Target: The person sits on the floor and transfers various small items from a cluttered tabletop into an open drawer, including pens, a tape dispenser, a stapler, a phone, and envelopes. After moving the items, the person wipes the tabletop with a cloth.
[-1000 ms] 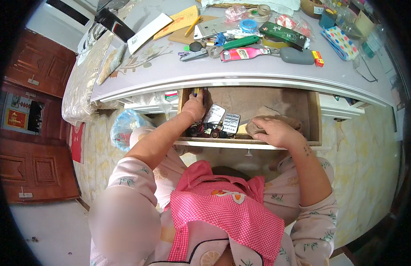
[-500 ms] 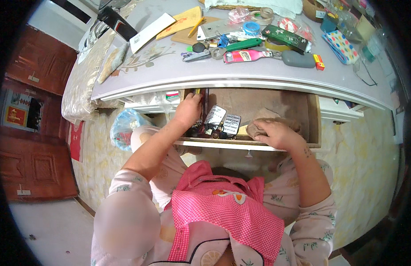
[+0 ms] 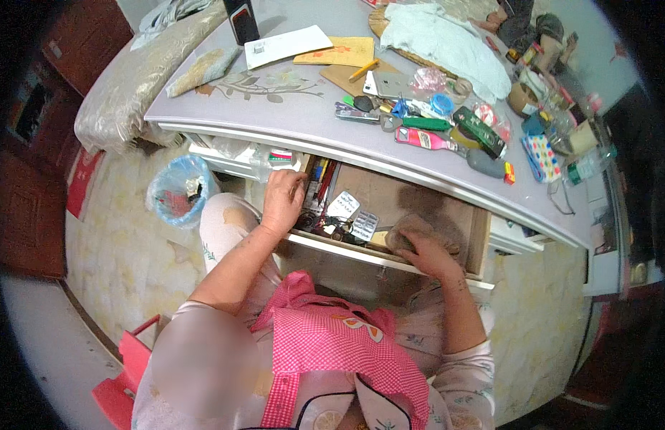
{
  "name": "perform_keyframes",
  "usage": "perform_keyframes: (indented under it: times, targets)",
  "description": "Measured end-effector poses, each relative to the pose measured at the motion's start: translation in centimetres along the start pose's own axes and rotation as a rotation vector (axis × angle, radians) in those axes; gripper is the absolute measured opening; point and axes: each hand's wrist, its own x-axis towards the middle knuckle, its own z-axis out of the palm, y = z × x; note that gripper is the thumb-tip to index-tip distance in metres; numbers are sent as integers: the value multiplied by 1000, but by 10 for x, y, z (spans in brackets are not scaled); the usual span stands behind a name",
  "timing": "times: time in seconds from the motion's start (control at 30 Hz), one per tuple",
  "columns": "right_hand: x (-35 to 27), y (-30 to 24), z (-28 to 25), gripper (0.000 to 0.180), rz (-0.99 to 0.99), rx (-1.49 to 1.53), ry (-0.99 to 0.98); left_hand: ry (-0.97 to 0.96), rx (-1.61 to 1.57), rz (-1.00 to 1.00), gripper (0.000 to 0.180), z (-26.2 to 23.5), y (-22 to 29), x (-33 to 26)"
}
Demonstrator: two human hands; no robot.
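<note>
Presently the drawer stands pulled out from under the table, its front edge close to the person's lap. Left hand at the drawer's left wall – fingers bent over the rim, palm hidden; cannot tell whether it grips anything. Right hand lies on the brown cloth, at the drawer's front right; contact plain, but cannot tell whether the fingers close on it.

Pens run along the left wall, just beside the left fingers. A white packet and a blister pack lie between the hands, a dark jumble near the front left corner. Open room: the drawer's bare back middle, behind packs and cloth. Above, the table's front edge overhangs the drawer's back – clutter sits beyond its bare front strip.
</note>
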Motion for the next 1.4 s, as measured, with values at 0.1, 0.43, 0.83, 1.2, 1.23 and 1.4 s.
perform_keyframes:
  times: [0.1,0.43,0.83,1.2,1.23,1.4]
  targets:
    - [-1,-24,-21,51,32,19,-42,26,-59,-59,16,-3,-1,-2]
    - [4,20,-11,46,254,62,-32,-45,-173,-82,17,-8,8,-6]
    - [-35,-116,-64,39,39,547,606,-860,-1262,-258,75,-17,63,-37]
    - [24,-176,-43,36,-495,714,-156,-278,-1511,-798,53,-95,42,-49]
    - [27,-174,-48,30,-508,733,-10,-209,-1497,-781,52,-103,37,-40]
    - [71,-165,-91,21,-357,498,413,-5,-1859,-891,54,-131,-3,-32]
